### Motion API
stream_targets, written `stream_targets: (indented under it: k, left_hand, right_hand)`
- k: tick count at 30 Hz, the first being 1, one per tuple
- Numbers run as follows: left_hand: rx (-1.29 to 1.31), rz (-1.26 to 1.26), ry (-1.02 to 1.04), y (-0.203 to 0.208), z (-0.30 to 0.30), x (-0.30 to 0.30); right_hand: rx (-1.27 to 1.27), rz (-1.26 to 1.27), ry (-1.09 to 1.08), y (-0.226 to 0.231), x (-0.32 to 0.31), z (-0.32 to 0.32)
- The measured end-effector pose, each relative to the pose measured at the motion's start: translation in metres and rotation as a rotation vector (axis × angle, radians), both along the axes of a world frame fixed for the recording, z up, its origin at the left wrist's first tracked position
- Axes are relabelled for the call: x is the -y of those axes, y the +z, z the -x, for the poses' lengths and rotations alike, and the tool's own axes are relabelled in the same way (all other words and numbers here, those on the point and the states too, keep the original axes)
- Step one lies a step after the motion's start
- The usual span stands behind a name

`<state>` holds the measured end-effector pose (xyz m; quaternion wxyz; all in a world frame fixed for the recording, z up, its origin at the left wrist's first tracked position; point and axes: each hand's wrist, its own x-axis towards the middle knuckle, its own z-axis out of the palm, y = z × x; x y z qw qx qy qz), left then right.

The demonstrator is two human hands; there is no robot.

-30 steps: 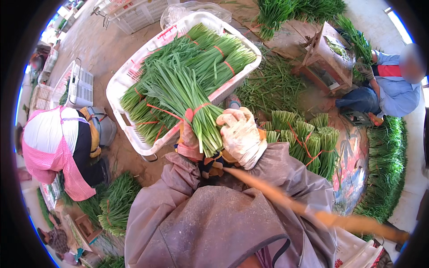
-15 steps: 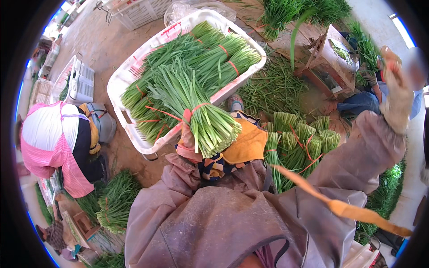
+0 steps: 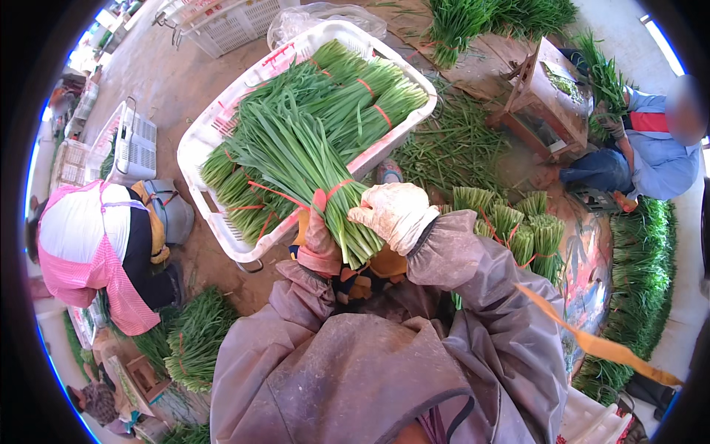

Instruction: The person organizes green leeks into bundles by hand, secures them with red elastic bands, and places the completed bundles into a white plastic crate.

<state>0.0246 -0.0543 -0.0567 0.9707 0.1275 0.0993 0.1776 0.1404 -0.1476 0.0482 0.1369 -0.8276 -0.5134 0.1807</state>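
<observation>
A bundle of garlic chives [image 3: 325,163], tied with a red band near its pale stalk ends, is tilted over the near side of a white plastic crate [image 3: 216,96]. My left hand [image 3: 321,243], in a pinkish glove, grips the bundle from the left just by the band. My right hand [image 3: 398,216], in a pale soiled glove, closes on the stalks from the right; its fingertips are partly hidden. A loose red strip [image 3: 275,191] trails left from beside my left hand. Several banded chive bundles [image 3: 392,103] lie in the crate.
Banded bundles [image 3: 510,226] stand right of my legs. Loose cuttings [image 3: 458,148] litter the floor before a wooden box [image 3: 551,96]. A co-worker [image 3: 658,155] sits at far right; another person [image 3: 96,244] bends at left. An orange strap [image 3: 592,344] crosses near my right sleeve.
My right hand has come down from the far right onto the stalks. The bundle has turned steeper, its stalk ends shifting left. The orange strap has swung lower at its inner end.
</observation>
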Motion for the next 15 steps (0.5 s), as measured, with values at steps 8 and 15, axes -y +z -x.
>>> stream_targets:
  k: [8,15]
  left_hand:
    - [-0.027,-0.097,-0.103,-0.006,0.011,-0.004]
    - [-0.099,-0.012,-0.053,0.004,0.001,-0.006]
  right_hand:
    - [-0.256,-0.261,0.191,-0.013,0.038,-0.013]
    - [0.098,-0.321,0.152,-0.01,0.054,-0.006]
